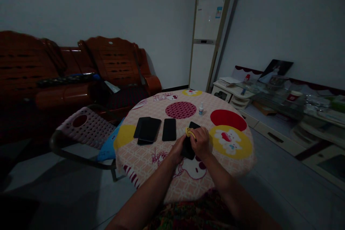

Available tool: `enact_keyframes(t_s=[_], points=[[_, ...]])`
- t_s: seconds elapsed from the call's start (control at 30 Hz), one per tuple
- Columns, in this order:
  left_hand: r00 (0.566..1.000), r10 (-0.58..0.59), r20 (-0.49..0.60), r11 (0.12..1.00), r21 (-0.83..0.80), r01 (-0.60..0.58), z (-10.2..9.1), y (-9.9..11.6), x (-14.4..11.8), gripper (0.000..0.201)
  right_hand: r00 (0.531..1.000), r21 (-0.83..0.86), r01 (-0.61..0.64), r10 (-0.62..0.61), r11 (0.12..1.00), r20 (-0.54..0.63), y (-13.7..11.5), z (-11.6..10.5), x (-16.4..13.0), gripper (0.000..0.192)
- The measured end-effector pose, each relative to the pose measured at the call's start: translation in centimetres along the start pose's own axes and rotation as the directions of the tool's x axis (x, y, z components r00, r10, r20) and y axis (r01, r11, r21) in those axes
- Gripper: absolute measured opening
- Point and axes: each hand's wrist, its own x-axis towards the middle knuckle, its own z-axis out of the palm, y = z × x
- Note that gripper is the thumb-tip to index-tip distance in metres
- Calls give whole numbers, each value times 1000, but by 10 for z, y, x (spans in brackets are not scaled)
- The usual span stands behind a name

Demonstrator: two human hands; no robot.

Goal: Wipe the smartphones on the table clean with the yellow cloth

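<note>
Black smartphone (188, 151) lies roughly twelve-to-six between the hands: right hand (201, 142), at three o'clock, pinches a yellow item (188, 132); left hand (177, 150), at nine, grip unclear.

Phones (169, 129) are showing smooth faces; tablecloth (142, 161) is looking matt, textured; bottle (201, 110) is looking plastic; bench (114, 57) is showing glossy wood; chair (90, 129) is showing woven straps; wall (129, 3) is looking matt.

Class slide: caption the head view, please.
Right hand at a small yellow item, left hand close by, over a dark slab, patterned tablecloth beneath.
</note>
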Motion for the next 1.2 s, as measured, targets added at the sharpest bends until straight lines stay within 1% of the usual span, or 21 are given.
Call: enact_keyframes(t_s=[0.03, 0.1, 0.2, 0.3, 0.4, 0.53, 0.6, 0.63, 0.7, 0.8, 0.9, 0.97, 1.13, 1.2], points=[[1000, 8, -2, 1000, -5, -8, 0, 0, 0, 29, 1000, -1, 4, -4, 1000, -1, 0, -1, 0, 19], [1000, 2, 13, 1000, 6, -2, 0, 0, -1, 28, 999, -13, -13, 13, 1000, -39, 3, -1, 3, 19], [997, -51, 55, 997, 64, 48, 2, 1, -5, 31, 990, -37, -90, 85, 995, -111, 15, 1, 11, 20], [993, -87, 82, 993, 85, 80, 2, 2, -6, 34, 980, -46, -140, 132, 989, -147, 23, 4, 14, 21], [993, -100, 70, 994, 40, 97, 1, 2, -4, 36, 987, -51, -108, 100, 993, -128, 20, 5, 9, 21], [997, -74, -6, 996, -40, 73, 1, 4, -2, 34, 1000, -33, 9, -10, 999, -24, 8, 3, -2, 18], [997, -77, -12, 996, -51, 76, 1, 5, -2, 34, 999, -29, 33, -33, 999, 4, 6, 2, -4, 17], [996, -88, -1, 995, -49, 88, 1, 5, -2, 35, 1000, -35, 23, -23, 999, -5, 8, 2, -4, 18], [991, -127, 45, 991, -28, 128, 1, 5, -3, 39, 998, -61, -32, 28, 998, -65, 16, 3, 0, 19], [971, -183, 154, 983, 18, 182, -1, 5, -4, 43, 983, -96, -112, 97, 989, -156, 32, 6, 7, 20], [959, -191, 212, 982, 25, 190, -3, 5, -3, 45, 978, -106, -121, 100, 987, -184, 40, 7, 8, 19], [960, -192, 203, 981, 12, 194, -4, 5, -1, 46, 982, -106, -104, 84, 989, -171, 38, 8, 5, 18], [979, -177, 105, 983, -21, 180, -4, 5, 2, 46, 996, -87, -22, 14, 996, -85, 23, 6, -4, 17], [980, -172, 103, 984, -18, 175, -4, 5, 2, 45, 996, -83, -19, 11, 996, -87, 23, 6, -3, 18]])
